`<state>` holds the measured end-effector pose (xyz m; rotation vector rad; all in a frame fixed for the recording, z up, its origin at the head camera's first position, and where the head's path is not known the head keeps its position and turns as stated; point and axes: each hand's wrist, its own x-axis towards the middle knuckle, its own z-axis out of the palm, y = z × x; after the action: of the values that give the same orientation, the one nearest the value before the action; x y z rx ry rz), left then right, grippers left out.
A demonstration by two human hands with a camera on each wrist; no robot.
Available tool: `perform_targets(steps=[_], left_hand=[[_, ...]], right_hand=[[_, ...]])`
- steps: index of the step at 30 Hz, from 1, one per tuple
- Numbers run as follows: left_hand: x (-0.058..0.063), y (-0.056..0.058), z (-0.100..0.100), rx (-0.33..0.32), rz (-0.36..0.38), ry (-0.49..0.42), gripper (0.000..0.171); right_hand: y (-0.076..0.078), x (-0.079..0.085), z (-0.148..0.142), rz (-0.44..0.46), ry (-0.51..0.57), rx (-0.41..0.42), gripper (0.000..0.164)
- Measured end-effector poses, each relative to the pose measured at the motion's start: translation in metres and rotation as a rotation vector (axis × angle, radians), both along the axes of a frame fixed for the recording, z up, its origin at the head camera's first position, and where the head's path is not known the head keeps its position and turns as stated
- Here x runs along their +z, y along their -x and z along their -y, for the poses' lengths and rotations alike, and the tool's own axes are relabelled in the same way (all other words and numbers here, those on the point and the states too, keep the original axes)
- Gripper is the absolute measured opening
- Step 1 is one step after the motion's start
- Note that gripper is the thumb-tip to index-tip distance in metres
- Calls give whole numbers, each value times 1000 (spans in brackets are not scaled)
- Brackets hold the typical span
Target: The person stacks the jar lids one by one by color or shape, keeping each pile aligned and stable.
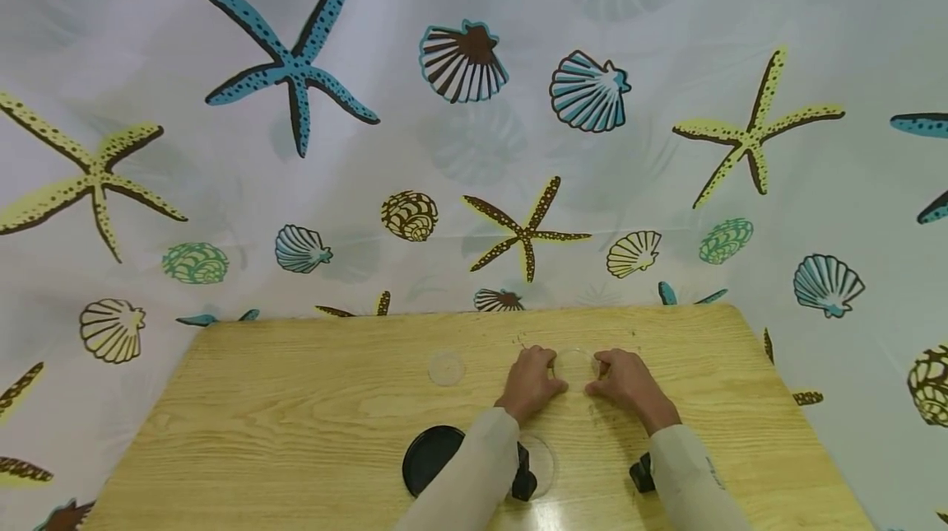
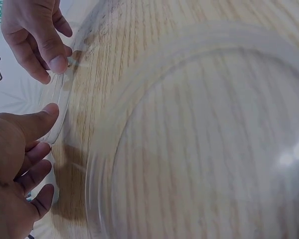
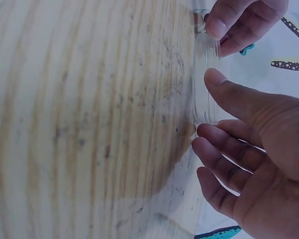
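Both hands hold a clear, shallow round dish (image 1: 575,370) from opposite sides near the far edge of the table. My left hand (image 1: 531,381) pinches its left rim between thumb and fingers. On the opposite rim, my right hand (image 1: 626,381) has its thumb near side and its fingers round the edge. The right wrist view gives the dish (image 3: 205,82) nearly edge-on, with fine lines round its side wall. A larger clear round dish (image 2: 100,184) lies in front of the left hand (image 2: 15,169), partly hidden by the left forearm in the head view.
On the wooden table (image 1: 281,416), a small clear disc (image 1: 447,368) lies left of the hands. A black round plate-like disc (image 1: 429,458) lies nearer, partly covered by the left sleeve (image 1: 474,465). Behind the table hangs a curtain (image 1: 370,169) printed with shells and starfish.
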<state>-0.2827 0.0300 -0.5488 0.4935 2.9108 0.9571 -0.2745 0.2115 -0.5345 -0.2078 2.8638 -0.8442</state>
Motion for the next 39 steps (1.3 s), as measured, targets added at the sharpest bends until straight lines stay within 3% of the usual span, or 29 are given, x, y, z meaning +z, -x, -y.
perform_targets(steps=[4,14,22,39], left_hand=[[2,-2,0,2,5,-3,25],[4,-1,2,-6,-16,21,21],[7,-3,3,14,-27,24,35],[12,-4,7,7,-7,-21,45]], right_hand=[[-1,0,0,-2,1,0,34],[-2,4,0,-28,0,16,40],[-3,8,2,-24,-17,1,57],[-5,19,4,-8,-39,-13,57]])
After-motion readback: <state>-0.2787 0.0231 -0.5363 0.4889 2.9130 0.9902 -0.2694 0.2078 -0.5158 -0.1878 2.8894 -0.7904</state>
